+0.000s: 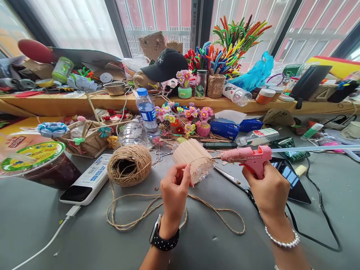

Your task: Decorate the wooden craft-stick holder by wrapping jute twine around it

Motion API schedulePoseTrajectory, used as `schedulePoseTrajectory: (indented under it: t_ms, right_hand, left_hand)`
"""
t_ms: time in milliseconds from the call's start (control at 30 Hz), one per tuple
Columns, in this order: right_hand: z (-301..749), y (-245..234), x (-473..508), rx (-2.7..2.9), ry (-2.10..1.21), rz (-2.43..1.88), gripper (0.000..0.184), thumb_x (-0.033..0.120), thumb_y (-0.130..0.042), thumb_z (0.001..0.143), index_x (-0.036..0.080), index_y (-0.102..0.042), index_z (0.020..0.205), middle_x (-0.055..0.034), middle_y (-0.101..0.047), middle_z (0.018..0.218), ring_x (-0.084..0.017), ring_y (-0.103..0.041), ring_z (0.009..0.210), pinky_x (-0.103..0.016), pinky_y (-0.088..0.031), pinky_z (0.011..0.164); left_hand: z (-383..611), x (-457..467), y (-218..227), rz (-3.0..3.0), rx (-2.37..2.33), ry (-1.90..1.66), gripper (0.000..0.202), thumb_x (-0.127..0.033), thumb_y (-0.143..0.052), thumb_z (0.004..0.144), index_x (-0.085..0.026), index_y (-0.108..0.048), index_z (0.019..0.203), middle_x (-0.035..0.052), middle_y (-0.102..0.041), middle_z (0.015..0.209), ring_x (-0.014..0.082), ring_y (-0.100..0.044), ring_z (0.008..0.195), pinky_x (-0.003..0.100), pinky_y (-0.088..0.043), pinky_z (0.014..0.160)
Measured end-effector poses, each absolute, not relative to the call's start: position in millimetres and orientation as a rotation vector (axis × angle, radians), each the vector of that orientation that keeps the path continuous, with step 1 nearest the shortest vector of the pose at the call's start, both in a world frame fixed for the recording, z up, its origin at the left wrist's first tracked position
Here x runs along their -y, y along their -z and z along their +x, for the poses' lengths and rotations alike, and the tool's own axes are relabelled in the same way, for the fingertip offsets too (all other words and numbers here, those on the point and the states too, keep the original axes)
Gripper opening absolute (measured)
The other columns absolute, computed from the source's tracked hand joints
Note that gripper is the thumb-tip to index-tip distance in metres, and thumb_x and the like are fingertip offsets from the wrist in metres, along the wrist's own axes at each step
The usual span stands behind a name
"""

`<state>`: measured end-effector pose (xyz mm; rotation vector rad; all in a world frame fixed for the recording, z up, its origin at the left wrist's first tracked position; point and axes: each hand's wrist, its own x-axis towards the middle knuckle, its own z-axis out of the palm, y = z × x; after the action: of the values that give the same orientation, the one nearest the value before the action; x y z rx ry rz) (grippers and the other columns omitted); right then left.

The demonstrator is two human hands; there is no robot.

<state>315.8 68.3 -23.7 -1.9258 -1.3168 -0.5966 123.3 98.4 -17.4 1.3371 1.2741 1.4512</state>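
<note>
My right hand (267,189) is wrapped round the handle of a pink hot glue gun (246,155). The gun's nozzle points left and reaches the side of a clear plastic container covered in flat wooden sticks (191,155), which lies tilted on the table. My left hand (176,189) is closed in a pinch on a strand of jute twine (202,159) that runs along the sticks toward the nozzle. Loose twine loops on the table below, leading to a ball of jute twine (129,165) on the left. My left fingertips partly cover the container's lower edge.
Scissors (229,176) and a black tablet (291,180) lie near the right hand, with a black cord curving beside them. On the left are a white power bank (90,180) and a sealed drink cup (42,165). Bottles, craft flowers and a cluttered ledge (92,101) stand behind.
</note>
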Motion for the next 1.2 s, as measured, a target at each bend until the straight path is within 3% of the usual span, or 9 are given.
schedulePoseTrajectory:
  t_ms: [1200]
  right_hand:
    - [319.1, 25.9, -66.6, 1.288, 0.656, -1.929, 0.020, 0.032, -0.052, 0.072, 0.020, -0.041, 0.060, 0.0044, -0.036, 0.050, -0.011, -0.032, 0.043, -0.023, -0.025, 0.044]
  left_hand:
    - [123.2, -98.6, 19.8, 1.362, -1.274, -1.462, 0.019, -0.035, -0.057, 0.077, -0.016, -0.059, 0.076, -0.0063, -0.048, 0.042, 0.0064, -0.041, 0.036, 0.017, -0.032, 0.037]
